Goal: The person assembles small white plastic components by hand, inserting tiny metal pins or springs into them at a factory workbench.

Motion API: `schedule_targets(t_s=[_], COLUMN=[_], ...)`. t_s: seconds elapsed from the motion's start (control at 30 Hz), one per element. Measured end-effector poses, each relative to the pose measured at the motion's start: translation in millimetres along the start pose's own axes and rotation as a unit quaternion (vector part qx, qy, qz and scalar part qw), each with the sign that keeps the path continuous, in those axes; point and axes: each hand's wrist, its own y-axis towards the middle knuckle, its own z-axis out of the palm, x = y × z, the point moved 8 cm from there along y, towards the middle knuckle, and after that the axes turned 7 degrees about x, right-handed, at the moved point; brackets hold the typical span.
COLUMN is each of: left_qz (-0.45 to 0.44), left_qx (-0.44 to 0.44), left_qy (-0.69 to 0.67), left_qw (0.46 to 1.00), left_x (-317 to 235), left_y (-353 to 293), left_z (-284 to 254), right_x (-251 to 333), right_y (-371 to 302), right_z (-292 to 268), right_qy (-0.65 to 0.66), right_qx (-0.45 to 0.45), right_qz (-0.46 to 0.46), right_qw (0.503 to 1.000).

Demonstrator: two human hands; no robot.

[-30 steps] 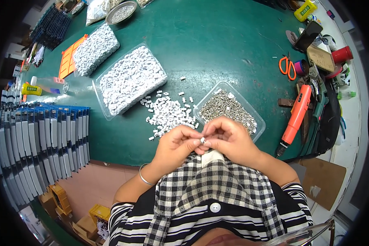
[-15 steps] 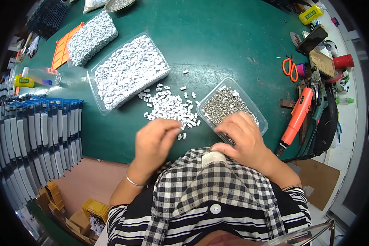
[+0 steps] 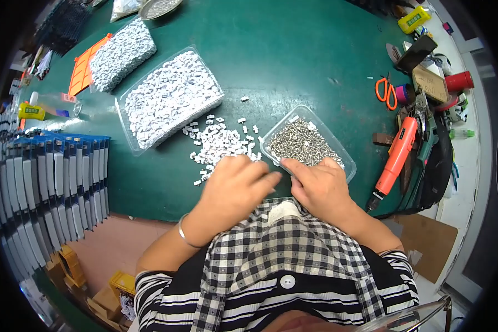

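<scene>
My left hand point(image 3: 235, 185) hovers over the table's near edge, just in front of a loose heap of small white plastic parts point(image 3: 221, 141). Its fingers curl toward my right hand and are slightly smeared; anything inside them is hidden. Over the near edge of a clear plastic tub point(image 3: 348, 160) is my right hand point(image 3: 322, 188), fingers bent, index finger reaching along the rim and thumb below it. What it may hold is too small to make out. Many short metal screws point(image 3: 301, 141) lie in that tub, with a few white bits among them.
A larger clear tub of white parts point(image 3: 171, 94) stands left of the heap, with another filled block point(image 3: 124, 52) behind. On the right lie an orange electric screwdriver point(image 3: 398, 152) and orange-handled scissors point(image 3: 386, 93). Racks of grey strips point(image 3: 55, 177) stand at left.
My left hand has moved right and slightly nearer, toward my right hand. My right hand has drawn back from over the screws, its index finger now at the tub's near rim.
</scene>
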Motion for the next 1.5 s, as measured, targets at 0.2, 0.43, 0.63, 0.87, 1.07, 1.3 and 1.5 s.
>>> schedule_targets(t_s=[0.2,0.43,0.63,0.87,1.07,1.3,1.5], left_qz=[-0.010,-0.065,-0.212,-0.269,-0.219,-0.268,-0.182], left_qx=[0.096,-0.053,-0.082,0.066,0.018,-0.271,-0.383], left_qy=[0.092,0.125,0.228,0.148,0.100,-0.458,-0.756], left_qw=[0.991,0.989,0.947,0.949,0.970,0.803,0.498], left_x=[-2.5,35.9,125.6,175.2,173.8,209.8,214.0], left_y=[2.0,-13.4,-17.7,-1.8,0.7,-31.7,-36.4], left_z=[29.3,-40.7,-103.8,-81.1,-80.8,-103.2,-83.0], right_x=[3.1,-22.4,-20.8,-19.1,-25.7,-30.7,-20.3], right_y=[-1.3,6.5,15.7,10.0,8.3,6.6,12.6], right_z=[-4.4,-19.5,-12.0,-24.9,-19.5,-28.2,-28.4], right_qy=[0.020,-0.071,-0.042,0.001,0.021,0.059,0.064], right_qx=[0.041,0.040,0.039,-0.017,0.000,-0.016,0.007], right_qz=[-0.005,0.009,-0.025,-0.013,-0.011,0.031,0.002], right_qw=[0.999,0.997,0.998,1.000,1.000,0.998,0.998])
